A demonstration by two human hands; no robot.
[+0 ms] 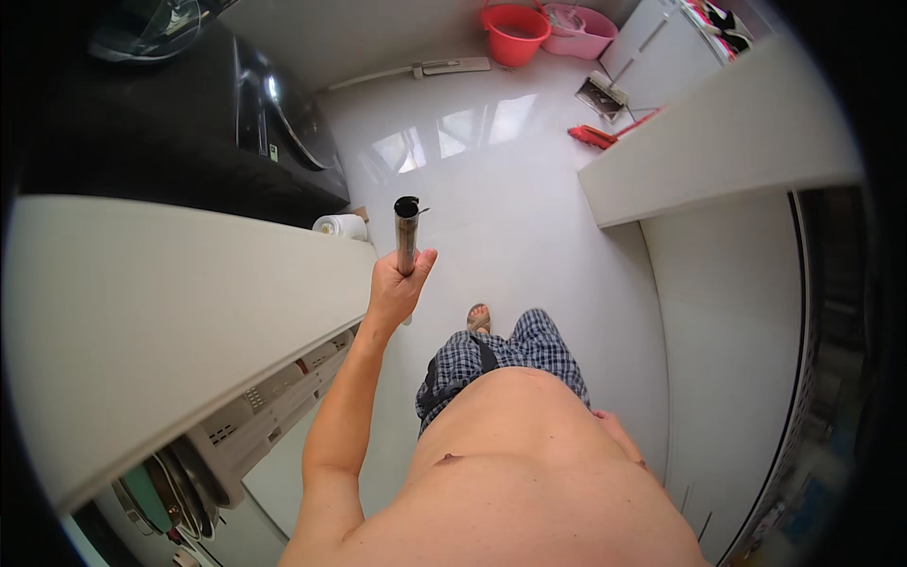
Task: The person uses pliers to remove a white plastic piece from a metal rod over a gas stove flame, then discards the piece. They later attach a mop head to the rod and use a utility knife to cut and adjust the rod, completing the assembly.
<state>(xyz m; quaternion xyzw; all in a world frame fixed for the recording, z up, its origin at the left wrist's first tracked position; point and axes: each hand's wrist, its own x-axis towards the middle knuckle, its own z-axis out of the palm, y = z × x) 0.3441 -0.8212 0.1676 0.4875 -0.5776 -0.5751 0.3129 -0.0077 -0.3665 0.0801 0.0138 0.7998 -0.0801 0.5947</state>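
Note:
My left hand (397,285) is raised out ahead of me and closed around a metal tube or pipe (407,237). The tube stands roughly upright in the fist, its dark hollow end facing up and a small pointed piece jutting from the rim. Beyond it lies the pale glossy floor. My right hand (606,419) hangs low beside my hip, largely hidden by my torso; its fingers are only partly seen, and whether it holds anything does not show.
A black front-loading machine (248,120) stands at upper left, near a white roll or canister (341,227). Red bucket (516,35), pink mop bucket (581,32), flat mop (453,66), dustpan (602,96) and red broom (594,137) are ahead. White partitions (708,142) flank both sides.

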